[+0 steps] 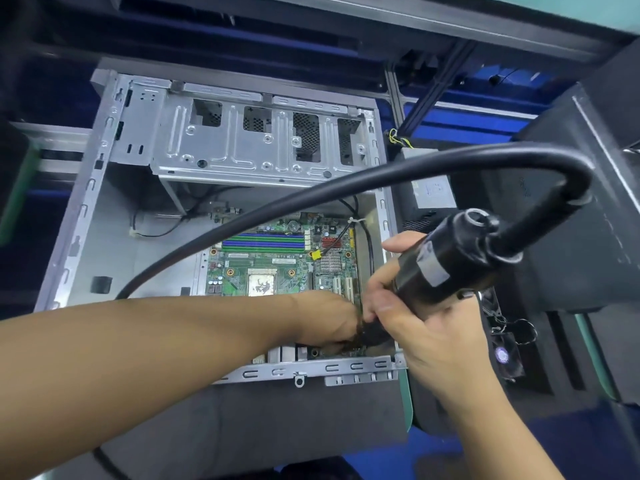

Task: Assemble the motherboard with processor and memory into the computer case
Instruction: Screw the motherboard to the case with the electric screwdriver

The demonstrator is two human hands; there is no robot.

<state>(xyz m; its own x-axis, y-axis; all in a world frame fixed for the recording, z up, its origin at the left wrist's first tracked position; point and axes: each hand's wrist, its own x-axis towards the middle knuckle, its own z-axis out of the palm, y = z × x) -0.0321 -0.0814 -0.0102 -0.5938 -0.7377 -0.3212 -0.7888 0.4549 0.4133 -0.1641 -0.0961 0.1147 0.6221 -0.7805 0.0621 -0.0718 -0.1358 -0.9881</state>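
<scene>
The green motherboard (277,261) lies inside the open grey computer case (86,209), with its processor (262,284) and blue and green memory slots (263,241) showing. My right hand (412,313) grips a black electric screwdriver (446,268), tilted down toward the board's near right corner. My left hand (325,320) reaches into the case and holds the tool's lower end with curled fingers. The screwdriver tip and the screw are hidden behind my hands.
A thick black cable (311,199) arcs from the screwdriver's top across the case to the lower left. The drive cage (256,143) fills the case's far part. A power supply (429,181) and a small fan (505,355) lie to the right.
</scene>
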